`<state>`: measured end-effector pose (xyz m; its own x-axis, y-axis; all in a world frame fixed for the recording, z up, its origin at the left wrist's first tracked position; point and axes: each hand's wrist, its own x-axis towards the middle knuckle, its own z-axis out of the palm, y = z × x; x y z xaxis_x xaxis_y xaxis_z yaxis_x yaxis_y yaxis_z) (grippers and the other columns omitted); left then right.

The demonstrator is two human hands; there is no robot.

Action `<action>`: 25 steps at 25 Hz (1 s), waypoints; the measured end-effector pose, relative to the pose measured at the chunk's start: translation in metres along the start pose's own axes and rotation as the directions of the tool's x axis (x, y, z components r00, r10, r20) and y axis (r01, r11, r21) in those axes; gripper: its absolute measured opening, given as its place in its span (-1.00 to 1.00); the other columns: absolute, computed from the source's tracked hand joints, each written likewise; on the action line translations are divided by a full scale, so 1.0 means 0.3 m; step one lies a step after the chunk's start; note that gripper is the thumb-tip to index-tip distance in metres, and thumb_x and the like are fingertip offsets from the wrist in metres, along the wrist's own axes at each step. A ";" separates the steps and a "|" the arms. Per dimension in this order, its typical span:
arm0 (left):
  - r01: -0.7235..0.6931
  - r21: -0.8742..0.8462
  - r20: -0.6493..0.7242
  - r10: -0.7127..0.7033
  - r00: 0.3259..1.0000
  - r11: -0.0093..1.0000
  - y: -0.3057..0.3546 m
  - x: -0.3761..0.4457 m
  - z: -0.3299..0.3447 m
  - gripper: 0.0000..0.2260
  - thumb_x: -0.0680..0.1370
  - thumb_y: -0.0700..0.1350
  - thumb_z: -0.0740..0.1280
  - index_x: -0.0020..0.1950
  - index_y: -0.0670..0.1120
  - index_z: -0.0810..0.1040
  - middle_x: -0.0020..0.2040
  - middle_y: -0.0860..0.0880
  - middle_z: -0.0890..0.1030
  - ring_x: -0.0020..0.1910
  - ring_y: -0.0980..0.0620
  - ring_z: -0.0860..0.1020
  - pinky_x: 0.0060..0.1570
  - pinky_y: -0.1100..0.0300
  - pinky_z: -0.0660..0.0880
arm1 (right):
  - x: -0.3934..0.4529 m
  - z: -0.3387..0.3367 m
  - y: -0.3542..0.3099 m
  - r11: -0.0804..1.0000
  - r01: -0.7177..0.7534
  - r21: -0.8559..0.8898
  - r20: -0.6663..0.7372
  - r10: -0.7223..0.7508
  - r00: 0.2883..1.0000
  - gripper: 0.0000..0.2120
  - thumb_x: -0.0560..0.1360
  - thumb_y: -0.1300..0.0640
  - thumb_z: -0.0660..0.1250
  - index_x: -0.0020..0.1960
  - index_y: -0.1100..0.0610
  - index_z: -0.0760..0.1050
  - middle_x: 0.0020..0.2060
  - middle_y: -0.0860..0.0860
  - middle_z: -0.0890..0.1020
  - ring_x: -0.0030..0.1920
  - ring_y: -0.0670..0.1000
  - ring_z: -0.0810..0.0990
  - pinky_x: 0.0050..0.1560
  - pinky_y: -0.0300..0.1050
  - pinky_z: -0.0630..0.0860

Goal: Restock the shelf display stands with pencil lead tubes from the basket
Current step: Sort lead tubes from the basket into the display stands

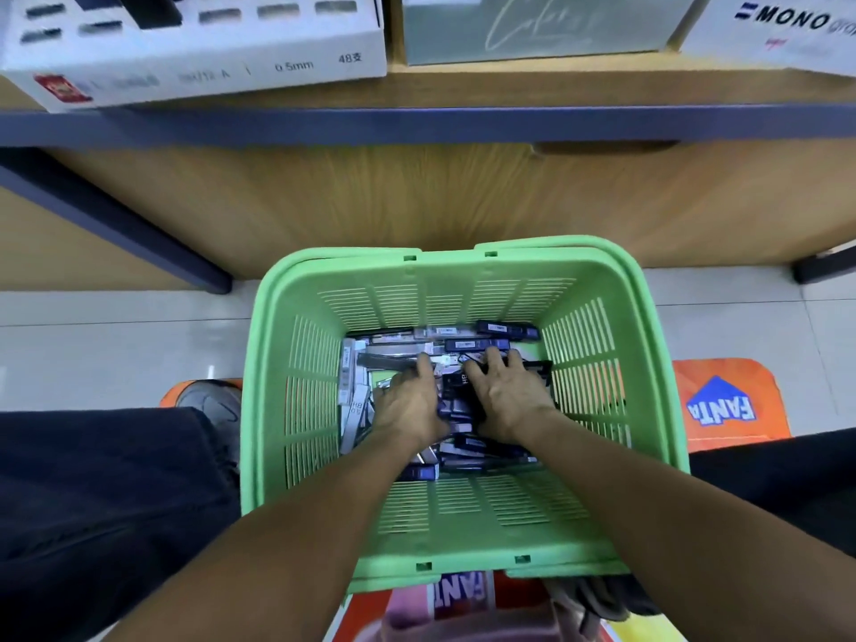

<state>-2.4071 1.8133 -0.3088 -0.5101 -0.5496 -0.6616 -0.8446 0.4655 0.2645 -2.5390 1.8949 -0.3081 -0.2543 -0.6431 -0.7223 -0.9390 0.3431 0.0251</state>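
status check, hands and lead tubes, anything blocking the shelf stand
Left hand and right hand both down in green basket, fingers on lead tubes; grip unclear. White display stand up on shelf, nothing blocking.

stationery shop, boxed pen displays (194, 44) on shelf (463, 122), shopping basket (616, 298)

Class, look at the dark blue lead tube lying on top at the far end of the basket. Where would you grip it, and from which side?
Pinch the dark blue lead tube across its narrow width near mid-length, coming straight down from above. It lies flat, crosswise, atop the pile, so its long sides are exposed, while the green basket wall blocks any sideways approach.
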 end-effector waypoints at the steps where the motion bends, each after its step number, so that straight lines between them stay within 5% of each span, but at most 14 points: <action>1: 0.022 -0.067 -0.041 -0.024 0.999 0.998 -0.005 0.005 -0.007 -0.34 0.41 -0.08 0.58 0.26 -0.03 0.16 -0.03 -0.07 0.58 -0.10 -0.09 0.61 -0.04 -0.04 0.58 | 0.001 -0.005 -0.006 0.998 -0.034 0.060 0.006 0.034 0.999 -0.11 0.42 -0.20 0.49 0.53 0.06 0.08 0.48 0.18 0.18 0.45 0.28 0.21 0.18 0.18 0.57; 6: 0.096 -0.460 -0.047 -0.132 0.990 0.883 -0.011 0.041 -0.023 -0.45 0.47 -0.27 0.49 0.22 -0.07 0.17 -0.14 -0.08 0.57 -0.23 -0.04 0.58 -0.33 0.06 0.53 | 0.016 -0.010 -0.058 0.934 -0.135 0.330 0.011 0.139 0.990 -0.26 0.42 -0.28 0.45 0.39 0.12 0.28 0.32 0.18 0.41 0.32 0.25 0.43 0.17 0.11 0.53; 12: 0.275 -0.776 0.098 -0.323 0.941 0.568 -0.011 0.069 -0.004 -0.67 0.48 -0.28 0.40 0.14 -0.14 0.33 -0.18 -0.08 0.46 -0.31 0.00 0.46 -0.44 0.15 0.40 | 0.051 -0.035 -0.082 0.735 -0.260 0.626 0.138 0.224 0.965 -0.51 0.43 -0.21 0.46 0.08 0.15 0.44 0.10 0.12 0.50 -0.18 0.01 0.50 -0.28 -0.17 0.38; 16: 0.284 -0.926 0.192 -0.336 0.922 0.251 0.025 0.073 0.008 -0.80 0.49 -0.07 0.40 0.05 -0.04 0.46 -0.10 -0.10 0.61 -0.21 -0.01 0.58 -0.26 0.14 0.53 | 0.051 -0.041 -0.102 0.543 -0.248 0.802 0.190 0.163 0.968 -0.73 0.44 -0.03 0.49 -0.09 0.11 0.48 -0.22 0.02 0.60 -0.30 -0.08 0.55 -0.46 -0.20 0.41; 19: 0.272 -0.957 0.233 -0.288 0.929 0.101 0.058 0.066 0.017 -0.69 0.35 0.08 0.55 0.00 0.02 0.58 -0.13 -0.06 0.72 -0.24 0.02 0.69 -0.32 0.19 0.58 | 0.019 -0.057 -0.136 0.285 -0.197 0.938 0.187 0.061 0.980 -0.92 0.47 0.13 0.41 -0.03 0.05 0.57 -0.20 0.00 0.70 -0.19 -0.04 0.70 -0.34 -0.22 0.59; 23: 0.284 -0.957 0.256 -0.286 0.924 0.061 0.019 0.064 -0.003 -0.69 0.37 -0.09 0.63 0.00 -0.03 0.59 -0.31 0.03 0.72 -0.36 0.05 0.70 -0.41 0.17 0.61 | -0.015 -0.064 -0.078 -0.126 -0.236 0.964 0.204 -0.221 0.954 -0.61 0.40 0.57 0.32 0.13 0.24 0.58 0.04 0.19 0.72 0.12 0.17 0.69 0.21 0.02 0.61; 25: 0.305 -0.951 0.279 -0.305 0.911 0.043 0.005 0.059 -0.013 -0.69 0.36 -0.19 0.61 0.02 -0.10 0.59 -0.28 -0.04 0.73 -0.31 -0.01 0.72 -0.37 0.06 0.65 | -0.019 -0.062 -0.038 -0.153 -0.303 0.941 0.257 -0.262 0.930 -0.53 0.43 0.59 0.32 0.24 0.22 0.53 0.17 0.20 0.66 0.20 0.16 0.64 0.24 -0.03 0.58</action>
<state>-2.4180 1.8015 -0.3173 -0.1614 -0.4491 -0.8788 -0.3464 -0.8080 0.4766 -2.5310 1.8820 -0.2914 0.0695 -0.5123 -0.8560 0.4391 0.7862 -0.4349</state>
